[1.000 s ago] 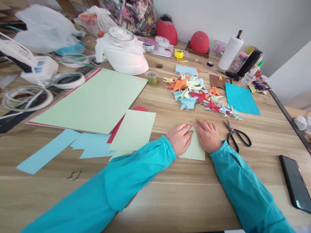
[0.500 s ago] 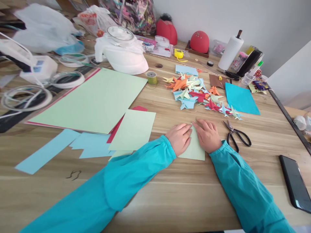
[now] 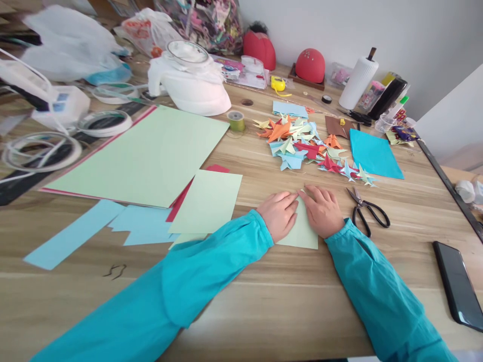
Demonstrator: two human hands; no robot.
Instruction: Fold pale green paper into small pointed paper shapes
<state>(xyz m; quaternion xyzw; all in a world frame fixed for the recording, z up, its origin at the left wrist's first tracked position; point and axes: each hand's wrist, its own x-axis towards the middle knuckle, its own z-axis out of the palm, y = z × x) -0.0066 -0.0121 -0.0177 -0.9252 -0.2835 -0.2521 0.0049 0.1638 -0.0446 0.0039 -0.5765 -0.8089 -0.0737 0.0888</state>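
Observation:
A small pale green sheet of paper (image 3: 302, 234) lies on the wooden table in front of me. My left hand (image 3: 278, 215) presses on its left side with curled fingers. My right hand (image 3: 323, 211) lies on its right side, fingers flat and pointing up-left toward the sheet's top corner. The two hands almost touch at their fingertips. Both arms wear teal sleeves. Black scissors (image 3: 368, 211) lie just right of my right hand.
A heap of folded paper figures (image 3: 302, 143) lies behind the hands, a teal sheet (image 3: 373, 153) beside it. Large green sheets (image 3: 151, 156), a smaller green sheet (image 3: 207, 201) and blue strips (image 3: 75, 234) lie left. A phone (image 3: 458, 284) is right. Tape rolls, bags and a paper roll (image 3: 357, 82) fill the back.

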